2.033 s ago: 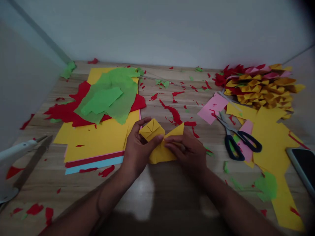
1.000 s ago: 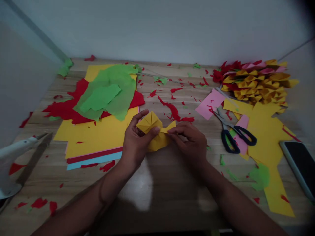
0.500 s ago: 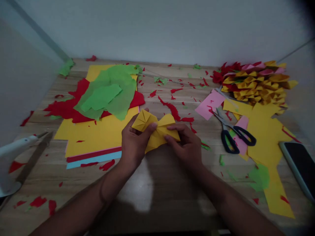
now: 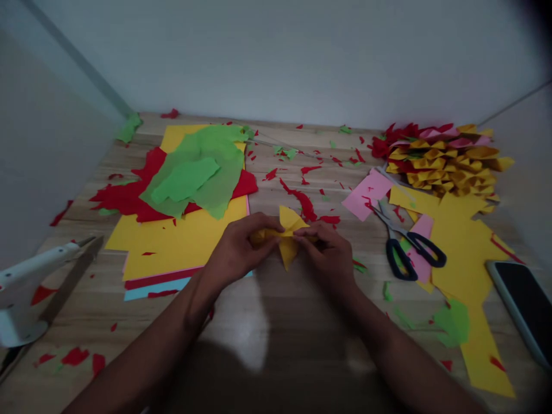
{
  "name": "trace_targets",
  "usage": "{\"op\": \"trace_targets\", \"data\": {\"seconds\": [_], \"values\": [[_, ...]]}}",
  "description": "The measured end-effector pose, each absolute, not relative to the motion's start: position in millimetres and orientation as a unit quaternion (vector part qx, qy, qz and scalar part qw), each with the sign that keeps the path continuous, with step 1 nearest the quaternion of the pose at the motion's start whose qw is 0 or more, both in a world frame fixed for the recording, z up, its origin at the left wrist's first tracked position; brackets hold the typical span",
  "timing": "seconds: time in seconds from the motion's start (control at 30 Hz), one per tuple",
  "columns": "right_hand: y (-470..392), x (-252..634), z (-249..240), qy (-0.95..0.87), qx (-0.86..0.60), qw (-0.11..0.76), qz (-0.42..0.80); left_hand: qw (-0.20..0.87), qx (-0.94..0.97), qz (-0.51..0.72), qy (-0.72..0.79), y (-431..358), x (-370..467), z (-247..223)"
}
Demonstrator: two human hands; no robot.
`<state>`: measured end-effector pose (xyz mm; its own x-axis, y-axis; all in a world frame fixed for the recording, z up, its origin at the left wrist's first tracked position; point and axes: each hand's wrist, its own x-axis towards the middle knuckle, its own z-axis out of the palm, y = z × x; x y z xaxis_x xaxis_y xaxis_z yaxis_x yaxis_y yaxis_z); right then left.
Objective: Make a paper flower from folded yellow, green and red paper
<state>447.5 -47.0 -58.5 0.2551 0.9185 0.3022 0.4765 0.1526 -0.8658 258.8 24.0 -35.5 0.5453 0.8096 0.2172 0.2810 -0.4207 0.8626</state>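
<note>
A small folded yellow paper (image 4: 288, 247) is held in the middle of the view, above the table. One pointed flap stands up from it and another points down. My left hand (image 4: 241, 247) pinches its left side between thumb and fingers. The right side is gripped by my right hand (image 4: 330, 253), with thumb and fingertips close to the paper's centre. The fingertips of both hands nearly meet there, and parts of the paper are hidden behind them.
Stacked coloured sheets (image 4: 172, 247) lie left under green crepe paper (image 4: 185, 178). A white glue gun (image 4: 34, 264) stands far left. At right are scissors (image 4: 401, 236), a phone (image 4: 524, 305), yellow scraps (image 4: 459, 247) and a pile of folded paper pieces (image 4: 444, 161).
The yellow paper has been turned and squeezed narrower, with flaps now pointing up and down. My left hand has shifted its grip and its fingers now point right. The view has tilted slightly.
</note>
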Motion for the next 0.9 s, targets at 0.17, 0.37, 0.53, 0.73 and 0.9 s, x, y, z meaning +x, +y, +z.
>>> {"op": "trace_targets", "data": {"seconds": [0.17,0.37,0.53,0.73,0.9], "values": [[-47,445,-55,-0.573,-0.618,0.483,0.236,0.385,0.784,0.321,0.366,24,266,-44],[-43,442,-58,-0.579,-0.618,0.480,0.229,0.292,0.817,0.278,0.412,24,271,-53],[-43,442,-64,-0.595,-0.621,0.462,0.216,0.261,0.835,0.229,0.428,23,270,-53],[-45,445,-62,-0.586,-0.619,0.470,0.231,0.134,0.861,0.316,0.376,20,265,-47],[-46,445,-61,-0.592,-0.603,0.478,0.240,0.151,0.874,0.314,0.339,19,264,-43]]}}
